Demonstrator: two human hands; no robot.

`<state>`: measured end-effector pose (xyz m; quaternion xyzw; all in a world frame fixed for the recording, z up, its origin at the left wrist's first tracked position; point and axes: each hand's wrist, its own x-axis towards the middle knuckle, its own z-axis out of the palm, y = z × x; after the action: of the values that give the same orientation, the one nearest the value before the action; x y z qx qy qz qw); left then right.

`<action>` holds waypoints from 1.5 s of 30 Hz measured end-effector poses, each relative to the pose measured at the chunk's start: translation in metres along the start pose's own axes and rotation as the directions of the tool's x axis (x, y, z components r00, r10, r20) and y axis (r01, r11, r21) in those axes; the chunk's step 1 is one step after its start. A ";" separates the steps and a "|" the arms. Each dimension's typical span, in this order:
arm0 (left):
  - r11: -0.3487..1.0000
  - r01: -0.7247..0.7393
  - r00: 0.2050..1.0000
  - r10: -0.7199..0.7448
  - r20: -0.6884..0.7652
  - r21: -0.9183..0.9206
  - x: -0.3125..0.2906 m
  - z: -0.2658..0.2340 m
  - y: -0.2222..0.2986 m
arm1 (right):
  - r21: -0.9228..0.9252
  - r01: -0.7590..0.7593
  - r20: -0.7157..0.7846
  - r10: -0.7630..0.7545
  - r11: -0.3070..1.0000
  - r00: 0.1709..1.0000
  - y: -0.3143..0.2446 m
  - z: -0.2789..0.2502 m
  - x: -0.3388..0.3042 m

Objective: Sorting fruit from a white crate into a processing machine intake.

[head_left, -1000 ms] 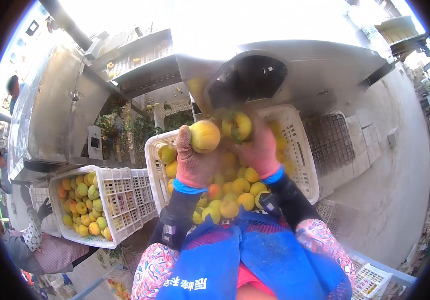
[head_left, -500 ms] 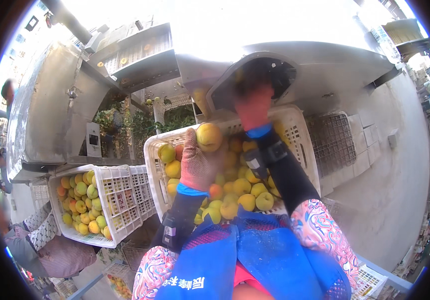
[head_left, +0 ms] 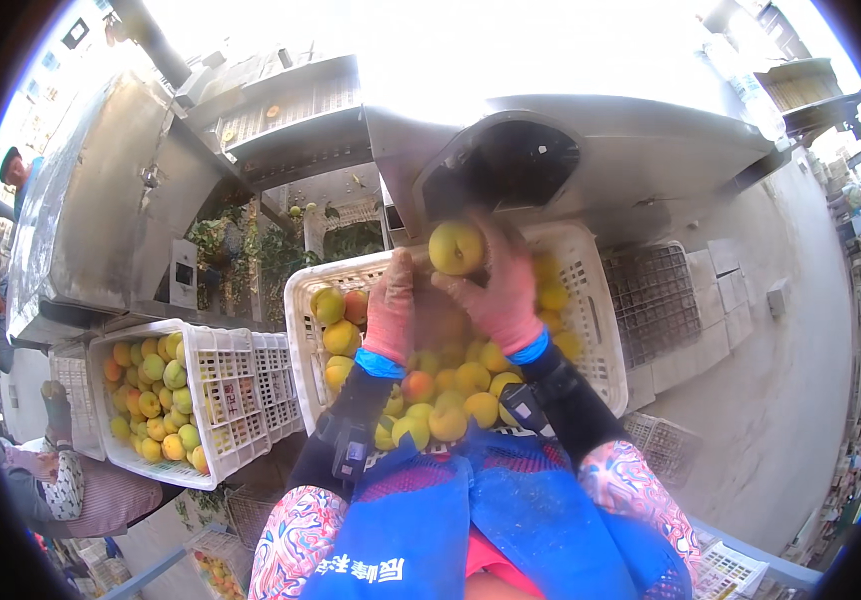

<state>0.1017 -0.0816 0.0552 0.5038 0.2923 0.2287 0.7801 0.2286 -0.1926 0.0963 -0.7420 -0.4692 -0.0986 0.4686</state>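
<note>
My right hand (head_left: 504, 295), in a pink glove, holds a yellow-green peach (head_left: 457, 248) between thumb and fingers. It is just below a dark opening (head_left: 501, 165) in the metal machine. My left hand (head_left: 389, 308), gloved likewise, is left of it with one digit stretched upward. No fruit shows in this left hand, though its other fingers are partly hidden. Both hands are over a white plastic crate (head_left: 305, 300) that holds many yellow peaches (head_left: 448, 424), some with a red blush.
A second white crate (head_left: 223, 395) of peaches stands at the left, with a person's sleeve (head_left: 69, 485) beside it. The metal machine (head_left: 651, 125) spans the far side. Dark grid crates (head_left: 656, 295) are at the right. Leafy stems (head_left: 281, 255) hang below the machine's frame.
My right hand has come back from the dark opening to above the crate and now holds a peach. The peach that was at my left hand no longer shows there.
</note>
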 end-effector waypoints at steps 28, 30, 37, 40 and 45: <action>-0.113 -0.431 0.872 -0.307 0.381 0.895 0.095 0.000 -0.265 | -0.596 0.123 0.782 0.537 0.794 0.316 0.161 0.072 -0.074; 0.107 -0.334 0.935 -0.086 0.344 0.936 0.104 -0.028 -0.315 | -0.434 -0.083 0.810 0.429 0.897 0.400 0.136 0.059 -0.049; 0.459 -0.170 0.836 -0.401 0.374 0.872 0.090 0.021 -0.223 | -0.030 -0.218 0.292 0.217 0.975 0.931 0.048 -0.025 -0.006; 0.447 -0.300 0.897 -0.169 0.409 0.843 0.088 -0.017 -0.271 | -0.143 0.136 0.148 -0.115 0.980 0.982 0.028 -0.013 0.025; 0.035 -0.367 0.886 -0.293 0.360 0.930 0.081 -0.020 -0.268 | -0.213 0.194 0.113 -0.173 0.958 0.978 0.035 0.001 0.034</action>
<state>0.1635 -0.1198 -0.2164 0.9457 0.1582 -0.1462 0.2434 0.2745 -0.1762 0.0943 -0.7470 -0.5432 -0.1589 0.3490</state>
